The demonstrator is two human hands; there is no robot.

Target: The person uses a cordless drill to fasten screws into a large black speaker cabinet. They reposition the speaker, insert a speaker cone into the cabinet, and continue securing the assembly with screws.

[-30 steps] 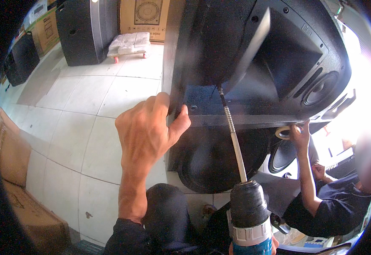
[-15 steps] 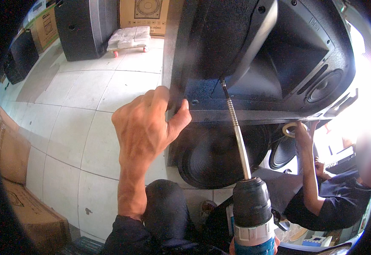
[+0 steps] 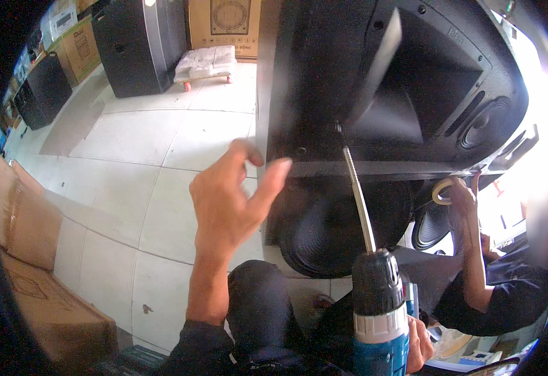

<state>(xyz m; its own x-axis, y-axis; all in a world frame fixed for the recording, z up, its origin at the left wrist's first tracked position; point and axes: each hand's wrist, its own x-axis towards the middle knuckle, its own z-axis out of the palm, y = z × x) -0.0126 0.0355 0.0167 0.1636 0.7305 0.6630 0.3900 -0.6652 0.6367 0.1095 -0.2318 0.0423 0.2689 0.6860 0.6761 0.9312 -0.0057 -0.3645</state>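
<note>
My right hand (image 3: 419,346), mostly hidden at the lower edge, grips a blue and black cordless drill (image 3: 379,313). From its chuck a long driver bit (image 3: 360,210) reaches up to the black speaker cabinet (image 3: 324,141). The bit's tip is at a screw point on the cabinet's front, beside the horn; blur hides the exact contact. Left of that edge, my left hand (image 3: 227,200) hangs in the air with fingers curled and the thumb apart. Nothing shows between its thumb and fingers. Below the cabinet sits a large round woofer (image 3: 346,229).
At the right, another person's hand (image 3: 465,197) holds a tape roll (image 3: 442,192) beside the speakers. Cardboard boxes (image 3: 54,301) stand at the left. Farther back are a black speaker (image 3: 139,47), a low wheeled dolly (image 3: 206,62) and a carton (image 3: 224,25) on white tiles.
The view has shifted, so most things sit farther right. My left hand has drawn slightly down from the cabinet edge, its thumb and fingers wider apart. The drill stays on the cabinet.
</note>
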